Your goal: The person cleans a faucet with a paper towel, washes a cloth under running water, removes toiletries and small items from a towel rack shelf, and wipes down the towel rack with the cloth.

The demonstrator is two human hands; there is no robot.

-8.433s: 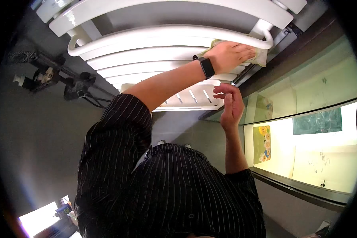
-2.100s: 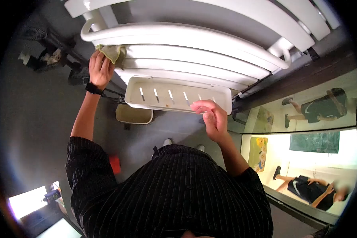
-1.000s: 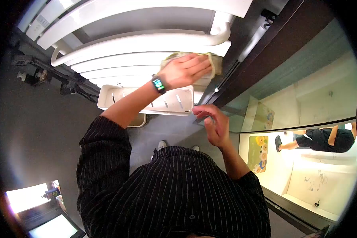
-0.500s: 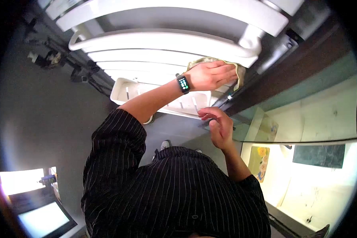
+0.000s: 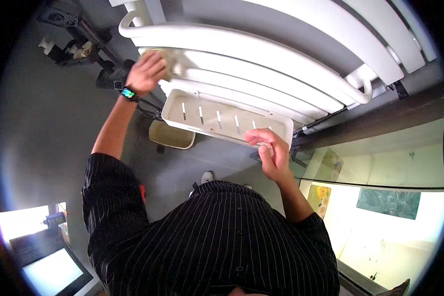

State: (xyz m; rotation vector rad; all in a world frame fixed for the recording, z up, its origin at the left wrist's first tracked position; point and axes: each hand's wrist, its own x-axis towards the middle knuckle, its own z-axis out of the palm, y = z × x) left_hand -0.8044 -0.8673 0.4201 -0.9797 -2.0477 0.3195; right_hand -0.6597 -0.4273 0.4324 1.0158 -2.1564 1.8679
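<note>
My left hand (image 5: pixel 146 73), with a watch on its wrist, presses a greenish cloth (image 5: pixel 168 64) to the left end of a slat of the white rack (image 5: pixel 232 64); hand and cloth are slightly blurred. Below the slats hangs a white slotted tray (image 5: pixel 227 121). My right hand (image 5: pixel 274 155) is raised at the tray's right front edge, its fingers curved and parted from the thumb, holding nothing. Whether it touches the tray I cannot tell.
A beige bin (image 5: pixel 171 135) stands on the floor below the tray. Dark fittings (image 5: pixel 108 74) run down the wall at left. A glass panel (image 5: pixel 380 160) is at right, and a bright screen (image 5: pixel 53 272) sits at lower left. A red object (image 5: pixel 142 193) shows beside my left sleeve.
My left hand has swept the cloth from the slats' right end to their left end. The view has shifted, bringing more of the tray and bin into sight. My right hand keeps its curved pose.
</note>
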